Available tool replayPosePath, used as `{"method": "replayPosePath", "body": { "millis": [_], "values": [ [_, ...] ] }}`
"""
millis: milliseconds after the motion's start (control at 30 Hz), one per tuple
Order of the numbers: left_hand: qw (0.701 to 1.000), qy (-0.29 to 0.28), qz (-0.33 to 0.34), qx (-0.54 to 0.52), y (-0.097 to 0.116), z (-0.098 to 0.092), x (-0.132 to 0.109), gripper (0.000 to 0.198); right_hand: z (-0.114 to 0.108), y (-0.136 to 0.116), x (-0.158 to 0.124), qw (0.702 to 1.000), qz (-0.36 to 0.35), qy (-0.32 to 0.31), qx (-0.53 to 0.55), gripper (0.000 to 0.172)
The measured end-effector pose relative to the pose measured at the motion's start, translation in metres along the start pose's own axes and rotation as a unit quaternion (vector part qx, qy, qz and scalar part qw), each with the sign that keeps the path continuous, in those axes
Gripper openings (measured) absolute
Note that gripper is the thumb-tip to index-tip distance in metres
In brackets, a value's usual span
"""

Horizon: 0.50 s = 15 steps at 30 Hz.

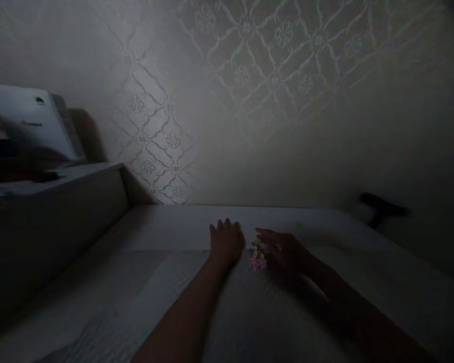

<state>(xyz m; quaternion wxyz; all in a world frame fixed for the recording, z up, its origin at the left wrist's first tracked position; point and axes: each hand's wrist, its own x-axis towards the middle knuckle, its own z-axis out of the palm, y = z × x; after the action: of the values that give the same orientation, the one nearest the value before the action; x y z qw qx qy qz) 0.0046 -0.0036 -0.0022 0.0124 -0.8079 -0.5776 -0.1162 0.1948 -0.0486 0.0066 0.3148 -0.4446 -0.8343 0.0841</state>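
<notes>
— What's that pink and yellow bundle, lower centre, on the bed?

— Small, soft-looking, probably light. The right hand touches it, fingers spread, no grip; the left hand lies flat beside. I'd pinch its middle.

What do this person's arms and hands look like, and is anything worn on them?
Both forearms are bare, with no sleeves in view. The left hand and right hand wear no gloves. No watch, ring or bracelet can be made out, though the picture is dim and soft.
</notes>
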Motion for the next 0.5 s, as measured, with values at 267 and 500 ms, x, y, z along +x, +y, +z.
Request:
{"method": "replayPosePath", "body": {
  "millis": [267, 500],
  "values": [
    [1.0, 0.004, 0.007, 0.003, 0.0001, 0.0004, 0.0001, 0.043, 0.0001, 0.0008, -0.003, 0.993, 0.057, -0.02, 0.103, 0.045],
    [1.0, 0.011, 0.01, 0.003, -0.0009, 0.0029, 0.0007, 0.043, -0.0004, 0.0005, -0.0035, 1.0, 0.005, -0.015, 0.013, 0.045]
  ]
}}
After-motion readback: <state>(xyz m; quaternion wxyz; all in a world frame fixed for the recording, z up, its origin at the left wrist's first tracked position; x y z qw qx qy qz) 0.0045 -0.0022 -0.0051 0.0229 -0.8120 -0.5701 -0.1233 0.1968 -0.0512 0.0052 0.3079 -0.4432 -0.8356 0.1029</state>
